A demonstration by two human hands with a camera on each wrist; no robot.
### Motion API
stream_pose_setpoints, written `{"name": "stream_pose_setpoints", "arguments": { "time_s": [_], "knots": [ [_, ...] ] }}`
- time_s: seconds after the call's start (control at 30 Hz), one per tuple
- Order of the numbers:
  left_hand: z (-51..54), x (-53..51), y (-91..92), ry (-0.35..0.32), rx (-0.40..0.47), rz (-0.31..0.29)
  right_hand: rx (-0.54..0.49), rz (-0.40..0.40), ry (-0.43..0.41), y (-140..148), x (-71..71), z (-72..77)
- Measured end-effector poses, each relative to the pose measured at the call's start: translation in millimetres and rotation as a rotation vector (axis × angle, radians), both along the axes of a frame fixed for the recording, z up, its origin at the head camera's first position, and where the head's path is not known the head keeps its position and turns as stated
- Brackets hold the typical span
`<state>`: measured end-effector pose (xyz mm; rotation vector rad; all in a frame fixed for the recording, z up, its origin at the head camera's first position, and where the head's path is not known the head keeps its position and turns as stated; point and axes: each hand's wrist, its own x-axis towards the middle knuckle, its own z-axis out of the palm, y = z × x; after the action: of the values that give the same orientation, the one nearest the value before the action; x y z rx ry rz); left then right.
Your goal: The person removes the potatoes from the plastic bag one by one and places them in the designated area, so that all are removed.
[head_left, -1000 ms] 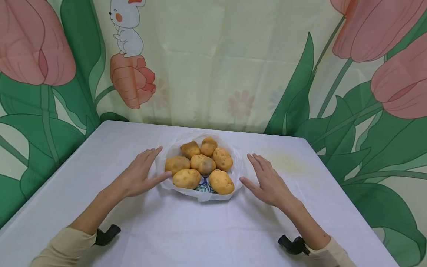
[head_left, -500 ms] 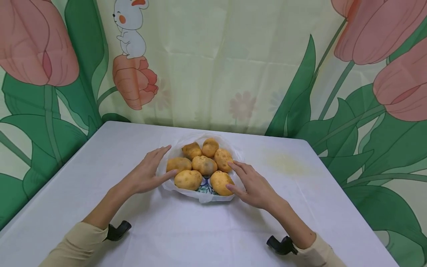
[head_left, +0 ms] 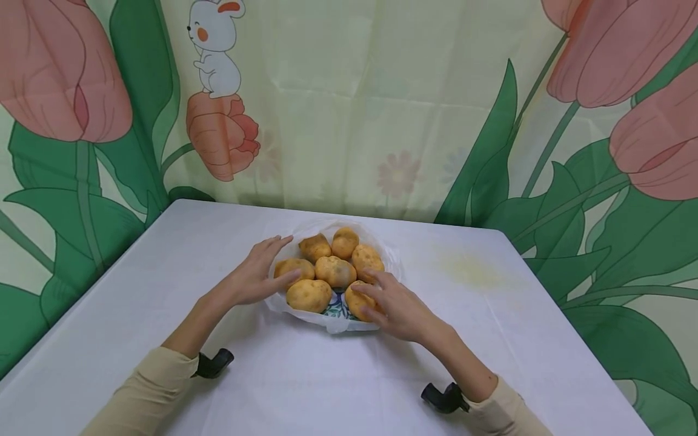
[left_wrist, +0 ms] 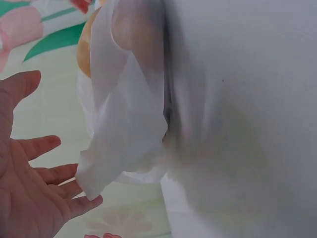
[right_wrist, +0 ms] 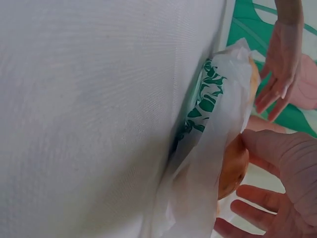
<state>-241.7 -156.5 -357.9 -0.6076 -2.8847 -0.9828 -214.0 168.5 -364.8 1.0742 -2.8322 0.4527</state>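
Observation:
Several potatoes lie in a thin white plastic bag with its mouth spread wide. Between the front potatoes, a blue-and-green leaf-patterned dish shows. My right hand is over the front right potato, its fingers spread above and thumb at the near side. In the right wrist view that thumb lies close to the potato; firm contact cannot be made out. My left hand hovers at the bag's left edge, fingers apart, thumb near the left potatoes. The left wrist view shows its fingertips beside the bag.
A white cloth covers the table, with a faint yellowish stain right of the bag. Behind stands a printed curtain with tulips and a rabbit. A black wrist camera sits under each forearm.
My right hand has moved left from beside the bag to over the front right potato. My left hand has shifted slightly right, to the bag's edge. The potatoes stay in place.

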Motion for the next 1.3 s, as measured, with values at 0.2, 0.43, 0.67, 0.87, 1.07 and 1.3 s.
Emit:
{"name": "stream_pose_setpoints", "arguments": {
  "time_s": [0.2, 0.43, 0.67, 0.87, 1.07, 1.3],
  "knots": [
    [-2.1, -15.5, 1.1, -0.010, -0.011, -0.003, 0.027, 0.006, -0.019, 0.0, -0.9, -1.7],
    [-2.3, -30.5, -2.2, -0.015, 0.011, -0.025, 0.049, 0.001, -0.102, -1.5, -2.2, -0.9],
    [2.7, -38.8, 0.1, 0.022, 0.023, -0.052, 0.055, -0.014, -0.127, -2.2, -3.6, -0.3],
    [3.9, -39.0, 0.1, -0.006, 0.000, -0.034, 0.036, -0.016, -0.115, -1.6, -4.6, -0.1],
    [2.6, -39.4, 0.2, -0.054, -0.034, -0.007, 0.019, -0.018, -0.093, -0.7, -4.2, -2.5],
    [0.3, -39.8, -2.1, -0.057, -0.056, -0.004, -0.002, -0.026, -0.054, 0.6, -3.4, -6.1]
  ]
}}
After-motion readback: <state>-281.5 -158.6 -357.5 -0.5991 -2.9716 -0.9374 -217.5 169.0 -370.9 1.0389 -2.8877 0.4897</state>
